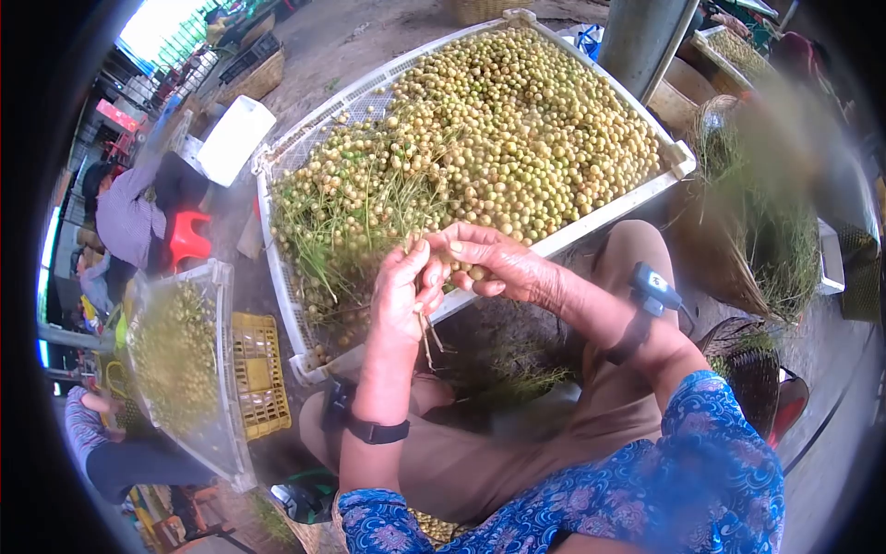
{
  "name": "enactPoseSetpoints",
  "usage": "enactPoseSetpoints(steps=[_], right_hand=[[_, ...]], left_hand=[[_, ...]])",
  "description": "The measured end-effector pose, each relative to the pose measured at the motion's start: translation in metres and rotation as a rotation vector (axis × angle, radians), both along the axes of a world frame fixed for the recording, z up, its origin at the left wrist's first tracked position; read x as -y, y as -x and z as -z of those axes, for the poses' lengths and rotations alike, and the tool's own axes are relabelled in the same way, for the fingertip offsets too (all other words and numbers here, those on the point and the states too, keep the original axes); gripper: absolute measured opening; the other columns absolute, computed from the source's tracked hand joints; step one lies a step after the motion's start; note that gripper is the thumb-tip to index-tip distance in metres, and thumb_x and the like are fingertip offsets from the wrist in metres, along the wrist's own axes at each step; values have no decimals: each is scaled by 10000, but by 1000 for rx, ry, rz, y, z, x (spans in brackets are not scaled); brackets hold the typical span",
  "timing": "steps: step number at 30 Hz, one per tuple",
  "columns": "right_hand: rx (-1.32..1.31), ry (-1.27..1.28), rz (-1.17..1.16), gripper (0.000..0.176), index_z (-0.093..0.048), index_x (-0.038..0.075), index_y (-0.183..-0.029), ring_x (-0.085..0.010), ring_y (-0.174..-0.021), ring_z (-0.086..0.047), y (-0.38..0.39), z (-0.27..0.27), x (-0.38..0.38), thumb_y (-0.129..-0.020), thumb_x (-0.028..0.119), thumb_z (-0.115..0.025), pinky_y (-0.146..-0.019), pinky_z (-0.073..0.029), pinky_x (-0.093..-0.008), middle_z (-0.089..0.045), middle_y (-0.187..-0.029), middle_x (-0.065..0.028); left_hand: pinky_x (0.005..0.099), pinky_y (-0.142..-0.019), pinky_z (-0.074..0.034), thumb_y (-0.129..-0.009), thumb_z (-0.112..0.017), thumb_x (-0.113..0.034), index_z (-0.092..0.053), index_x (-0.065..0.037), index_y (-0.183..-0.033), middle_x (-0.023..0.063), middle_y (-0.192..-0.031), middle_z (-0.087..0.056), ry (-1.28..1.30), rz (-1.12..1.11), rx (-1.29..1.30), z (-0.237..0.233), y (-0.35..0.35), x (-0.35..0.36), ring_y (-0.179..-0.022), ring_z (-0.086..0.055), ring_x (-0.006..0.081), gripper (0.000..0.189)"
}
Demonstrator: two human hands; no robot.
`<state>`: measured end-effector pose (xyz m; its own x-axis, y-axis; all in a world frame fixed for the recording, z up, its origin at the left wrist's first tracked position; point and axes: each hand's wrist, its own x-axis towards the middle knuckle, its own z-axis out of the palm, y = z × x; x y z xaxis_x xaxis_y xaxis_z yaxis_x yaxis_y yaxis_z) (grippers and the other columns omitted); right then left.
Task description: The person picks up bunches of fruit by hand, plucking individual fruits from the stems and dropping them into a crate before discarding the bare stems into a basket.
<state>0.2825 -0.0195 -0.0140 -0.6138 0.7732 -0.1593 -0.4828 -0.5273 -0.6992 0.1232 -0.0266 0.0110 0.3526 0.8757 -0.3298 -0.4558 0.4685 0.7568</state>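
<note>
My left hand (399, 291) is closed around thin stems (425, 340), whose cut ends hang below the fingers. Close against it, my right hand (498, 263) has its fingers curled round small round yellow-brown fruits (476, 272) that look like longans. Both hands are over the near edge of a white mesh-bottomed tray (277, 277). A deep heap of loose fruits (544, 120) fills the tray's middle and right. Green stems with fruits attached (341, 222) lie in its left part, just beyond my left hand.
A second tray of fruit (175, 351) stands left, next to a yellow crate (258, 369). On the right, a basket (729, 240) holds stripped green stems (771, 222). A metal post (641, 42) rises behind the tray. People (129, 217) sit at the left, near a red stool (189, 238).
</note>
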Motion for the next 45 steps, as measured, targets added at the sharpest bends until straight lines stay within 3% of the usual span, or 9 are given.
enactPoseSetpoints(steps=[16, 20, 24, 26, 30, 31, 38, 41, 45], right_hand=[[878, -713, -409, 252, -584, 66, -914, -55, -457, -414, -9, -51, -29, -850, 299, -515, -415, -347, -199, -524, -634, 9], [1169, -741, -169, 297, -538, 46, -1048, -153, -667, -571, -13, -62, -62, -833, 251, -526, -601, -488, -299, -598, -758, -94], [1974, -1516, 468, 435, -375, 145, -1237, -261, -901, -571, -12, -48, -100, -832, 223, -514, -747, -494, -352, -556, -1025, -174], [1939, -1584, 590, 340, -470, 154, -1161, -231, -885, -585, 6, -47, -111, -827, 202, -520, -762, -496, -325, -566, -1054, -128], [1360, -1046, 105, 177, -593, 119, -940, -152, -873, -589, 88, -69, -104, -840, 231, -500, -822, -480, -288, -618, -948, -78], [1547, -1395, 198, 158, -597, 119, -905, -161, -891, -570, 110, -75, -102, -839, 219, -495, -876, -442, -304, -611, -934, -80], [1448, -1896, 874, 140, -572, 30, -859, -232, -920, -491, 216, -20, -182, -770, 79, -477, -814, -385, -383, -503, -1041, -123], [1944, -1161, -100, 129, -556, 42, -877, -195, -721, -553, 220, -31, -199, -802, 93, -464, -637, -455, -342, -569, -800, -102], [1781, -1096, 136, 130, -531, 34, -818, -181, -562, -517, 197, -35, -187, -823, 119, -433, -527, -451, -307, -547, -665, -109]], left_hand=[[159, -297, -196, -850, -430, -117, -555, -75, -851, -55, -494, -381, -349, -255, -367, -8, 23, 5, -372, -280, 17, 132], [153, -256, -230, -881, -434, -166, -584, -64, -874, -42, -474, -419, -215, -548, -339, -40, 67, 7, -329, -299, 16, 182], [163, -317, -215, -801, -594, -205, -535, -68, -964, -70, -515, -381, -269, -788, -279, -50, 113, 11, -354, -306, 22, 221], [177, -344, -217, -751, -651, -162, -516, -69, -985, -66, -527, -378, -278, -899, -247, -53, 136, 15, -365, -310, 34, 286], [183, -356, -242, -730, -633, -77, -513, -40, -1030, -42, -591, -429, -266, -1052, -225, -42, 179, 17, -396, -342, 43, 325], [183, -356, -242, -730, -633, -77, -513, -40, -1030, -42, -591, -429, -272, -1057, -220, -38, 184, 15, -396, -342, 43, 325], [262, -522, -434, -779, -568, -212, -586, -31, -932, -63, -502, -353, -22, -880, -143, -38, 187, 9, -512, -455, 93, 237], [298, -525, -431, -819, -533, -220, -569, -29, -937, -58, -508, -360, -139, -780, 14, -39, 184, 7, -522, -458, 107, 227], [201, -356, -348, -770, -594, -153, -584, -28, -888, -49, -529, -408, -189, -819, 102, -39, 191, -1, -416, -404, 48, 172]])
